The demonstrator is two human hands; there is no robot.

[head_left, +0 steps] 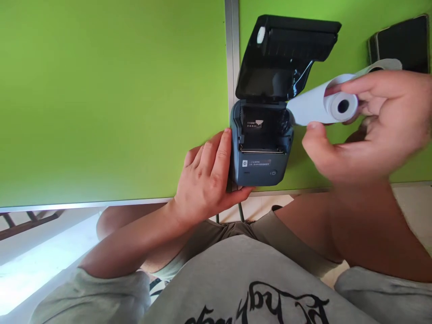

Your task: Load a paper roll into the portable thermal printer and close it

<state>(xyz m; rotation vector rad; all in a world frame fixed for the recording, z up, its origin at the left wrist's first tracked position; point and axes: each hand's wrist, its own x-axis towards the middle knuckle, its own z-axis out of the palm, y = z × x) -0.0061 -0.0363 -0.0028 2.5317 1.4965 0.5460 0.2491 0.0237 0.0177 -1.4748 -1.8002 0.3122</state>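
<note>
**Roll in hand, printer bay open**

Far left, the green tabletop (101, 99) is bare all the way to the metal seam. My left hand (205, 180) comes next: it lies against the left side of the small grey printer (261, 157), fingers (219, 153) flat along the casing and the thumb tucked under the front corner. It grips nothing; it only braces the body near the table's front edge.

The printer's lid (286, 54) stands tilted back, and the paper bay (261, 128) below it looks hollow, with a small label on its back wall.

To the right, my right hand (371, 121) is closed round the white paper roll (339, 106), held in the air just beside the bay and above the table. Its core faces me, and a loose tail of paper hangs from it toward the printer's right shoulder.

Behind that hand, a dark flat object (401, 42) lies near the right edge; I cannot tell what it is.

The risks, as I judge them: the loose tail could crease or catch on the lid hinge. My hold is light, so the roll might unspool or slip. The printer sits near the edge, and a hard press could tip it if my bracing hand yields.
</note>
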